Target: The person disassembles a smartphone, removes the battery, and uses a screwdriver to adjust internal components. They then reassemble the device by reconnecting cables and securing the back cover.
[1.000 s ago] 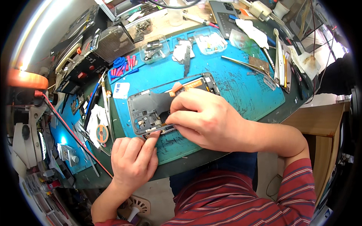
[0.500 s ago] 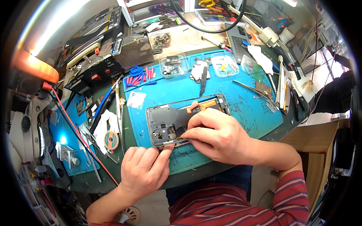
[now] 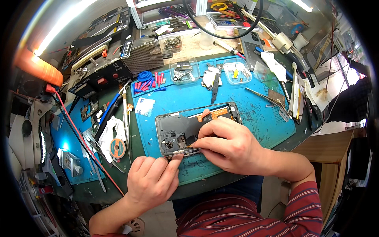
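An opened phone (image 3: 169,125), grey with a black inner cover and an orange strip (image 3: 219,111) near its top, lies on the blue mat (image 3: 268,130). My left hand (image 3: 154,179) is closed at its lower-left edge, index fingertip against the rim, the other fingers curled. My right hand (image 3: 229,146) is over the phone's lower right part, thumb and index pinched at what looks like a small amber strip (image 3: 189,146) inside; its fingertips partly hide it. A small white card (image 3: 145,106) lies left of the phone.
Clear part boxes (image 3: 184,82) and small red-and-blue tools (image 3: 146,85) sit along the back. Tweezers (image 3: 264,96) lie right. Solder wick (image 3: 117,148), white cloth (image 3: 108,134), red cable (image 3: 77,130) and a machine (image 3: 94,83) with orange-handled equipment (image 3: 39,67) stand left.
The whole scene sits lower in the picture than a second ago, as the view has shifted. Both hands stay at the phone's lower edge, with only slight finger movement.
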Motion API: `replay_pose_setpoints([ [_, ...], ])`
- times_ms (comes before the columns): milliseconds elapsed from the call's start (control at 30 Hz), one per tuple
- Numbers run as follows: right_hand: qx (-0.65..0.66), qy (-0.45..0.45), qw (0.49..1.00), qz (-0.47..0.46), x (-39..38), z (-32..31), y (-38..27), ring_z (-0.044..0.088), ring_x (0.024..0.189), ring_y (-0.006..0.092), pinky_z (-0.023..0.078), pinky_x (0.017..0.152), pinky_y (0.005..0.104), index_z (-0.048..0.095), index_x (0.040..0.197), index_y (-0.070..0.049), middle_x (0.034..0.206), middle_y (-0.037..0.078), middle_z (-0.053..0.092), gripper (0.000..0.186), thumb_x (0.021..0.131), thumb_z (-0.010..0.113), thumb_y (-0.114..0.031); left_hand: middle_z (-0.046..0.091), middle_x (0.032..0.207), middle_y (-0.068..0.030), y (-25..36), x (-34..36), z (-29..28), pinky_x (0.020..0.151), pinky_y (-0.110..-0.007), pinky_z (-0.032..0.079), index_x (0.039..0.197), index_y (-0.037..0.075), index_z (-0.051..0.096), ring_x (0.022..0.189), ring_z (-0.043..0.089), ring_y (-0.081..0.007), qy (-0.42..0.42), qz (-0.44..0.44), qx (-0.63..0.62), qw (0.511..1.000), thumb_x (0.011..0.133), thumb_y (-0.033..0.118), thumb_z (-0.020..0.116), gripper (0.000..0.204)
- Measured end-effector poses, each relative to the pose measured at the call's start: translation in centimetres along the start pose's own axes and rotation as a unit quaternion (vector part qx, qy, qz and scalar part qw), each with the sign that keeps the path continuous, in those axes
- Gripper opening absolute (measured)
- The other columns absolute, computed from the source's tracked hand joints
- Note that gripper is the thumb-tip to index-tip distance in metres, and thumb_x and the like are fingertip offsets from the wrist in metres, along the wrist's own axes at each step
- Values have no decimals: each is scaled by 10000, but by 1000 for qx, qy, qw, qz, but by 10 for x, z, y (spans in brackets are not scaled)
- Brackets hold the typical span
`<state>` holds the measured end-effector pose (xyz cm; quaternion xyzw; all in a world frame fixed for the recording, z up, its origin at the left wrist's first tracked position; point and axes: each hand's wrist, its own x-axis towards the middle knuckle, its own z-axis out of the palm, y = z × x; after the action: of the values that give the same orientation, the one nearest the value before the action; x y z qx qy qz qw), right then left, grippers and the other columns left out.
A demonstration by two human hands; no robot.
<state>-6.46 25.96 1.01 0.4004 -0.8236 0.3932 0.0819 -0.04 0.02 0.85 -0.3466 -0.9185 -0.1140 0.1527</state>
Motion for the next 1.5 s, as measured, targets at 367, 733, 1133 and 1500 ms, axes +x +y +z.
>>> replay_pose_setpoints([
  [367, 4, -1, 1000, -11, 0, 1, 2, 676, 943, 295, 571, 849, 418, 737, 965, -24, 1001, 95, 656, 135, 841, 789, -22, 514, 836, -19, 1, 2, -1, 688, -368, 411, 1216, 51, 780, 716, 522, -190, 4, -8, -13, 1000, 835, 109, 757, 386],
  [733, 10, 6, 1000, -26, 1, 2, 5, 677, 953, 306, 572, 859, 418, 734, 969, -11, 1003, 105, 657, 142, 835, 784, -15, 470, 822, -23, -1, 3, 0, 675, -376, 393, 1244, 54, 768, 709, 496, -206, -8, -14, -29, 999, 835, 107, 762, 412],
  [1133, 15, 6, 1000, -20, 1, 4, 6, 663, 948, 319, 561, 860, 431, 694, 946, -23, 1000, 104, 640, 143, 829, 775, -16, 485, 844, -25, -2, 2, 2, 679, -379, 390, 1255, 54, 765, 728, 506, -212, -6, -16, -34, 999, 823, 88, 770, 434],
  [1500, 9, 6, 1000, -28, 1, 3, 7, 661, 940, 316, 562, 855, 423, 691, 944, -22, 991, 101, 632, 149, 822, 776, -10, 492, 845, -24, -2, 2, 2, 682, -378, 391, 1266, 52, 765, 729, 507, -210, -9, -14, -32, 999, 811, 76, 758, 456],
])
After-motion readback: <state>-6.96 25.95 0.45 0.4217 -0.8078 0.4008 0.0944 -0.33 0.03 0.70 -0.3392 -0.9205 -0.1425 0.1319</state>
